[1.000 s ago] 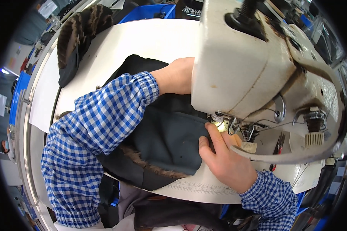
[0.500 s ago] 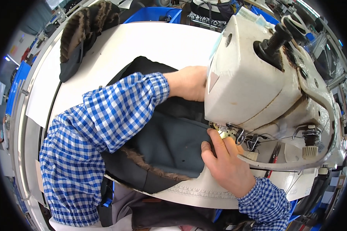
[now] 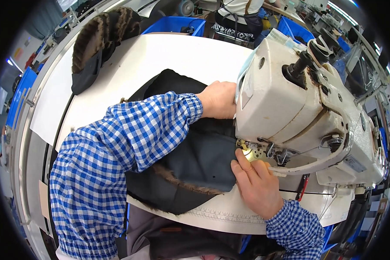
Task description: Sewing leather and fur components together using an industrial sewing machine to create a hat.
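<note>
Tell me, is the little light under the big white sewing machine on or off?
On: a bright yellowish glow shows beneath the white metal sewing machine, just beyond the bare right hand. I can't see the bulb.

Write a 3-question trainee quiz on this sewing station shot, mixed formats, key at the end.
1. True or false: every fingertip of the left hand is in plain view.

2. Multiple choice: what pattern do the sleeves show?
A) red and white stripes
B) blue and white check
C) plain green

3. Fill in: the red-handled tool lies to the ____ of the right hand in the picture.

Key:
1. False; the head of the sewing machine hides fingertips.
2. B
3. right
</note>
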A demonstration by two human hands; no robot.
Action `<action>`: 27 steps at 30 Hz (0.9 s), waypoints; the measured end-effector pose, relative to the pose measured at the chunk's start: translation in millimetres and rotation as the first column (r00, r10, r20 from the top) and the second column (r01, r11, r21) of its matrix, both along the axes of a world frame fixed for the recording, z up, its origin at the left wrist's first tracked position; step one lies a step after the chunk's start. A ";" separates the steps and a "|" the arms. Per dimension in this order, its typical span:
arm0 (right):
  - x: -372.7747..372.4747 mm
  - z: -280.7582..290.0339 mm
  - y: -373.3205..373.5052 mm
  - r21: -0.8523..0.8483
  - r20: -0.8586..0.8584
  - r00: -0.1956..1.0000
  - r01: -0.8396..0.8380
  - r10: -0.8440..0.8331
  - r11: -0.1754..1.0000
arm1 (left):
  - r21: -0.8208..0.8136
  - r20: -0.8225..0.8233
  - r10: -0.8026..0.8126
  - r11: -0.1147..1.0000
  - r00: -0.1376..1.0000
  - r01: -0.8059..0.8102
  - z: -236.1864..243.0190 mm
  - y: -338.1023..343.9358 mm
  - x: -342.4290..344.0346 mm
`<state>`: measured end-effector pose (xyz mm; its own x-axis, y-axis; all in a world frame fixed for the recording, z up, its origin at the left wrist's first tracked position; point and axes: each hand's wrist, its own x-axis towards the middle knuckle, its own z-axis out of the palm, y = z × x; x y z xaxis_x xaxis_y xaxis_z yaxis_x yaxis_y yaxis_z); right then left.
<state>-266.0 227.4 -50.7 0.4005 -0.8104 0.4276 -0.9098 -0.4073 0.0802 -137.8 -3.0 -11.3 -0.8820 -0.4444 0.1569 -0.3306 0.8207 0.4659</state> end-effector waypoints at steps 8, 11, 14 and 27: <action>-1.6 2.2 0.5 0.001 0.059 0.995 -0.079 0.079 0.997 | -0.144 0.083 0.009 0.990 0.997 0.003 -38.3 -30.5 -29.1; 5.2 4.8 -4.7 0.007 0.049 0.987 -0.151 0.150 0.989 | -0.238 0.054 0.029 0.971 0.998 -0.015 -38.7 -30.8 -9.1; 3.3 2.9 -4.7 -0.005 0.048 0.982 -0.183 0.183 0.983 | -0.381 0.174 0.069 0.924 0.982 0.003 18.8 -12.3 13.4; -11.8 -4.7 -1.6 -0.026 0.424 0.898 0.142 -0.118 0.990 | 0.253 0.021 0.058 0.965 0.998 -0.061 22.7 128.4 87.5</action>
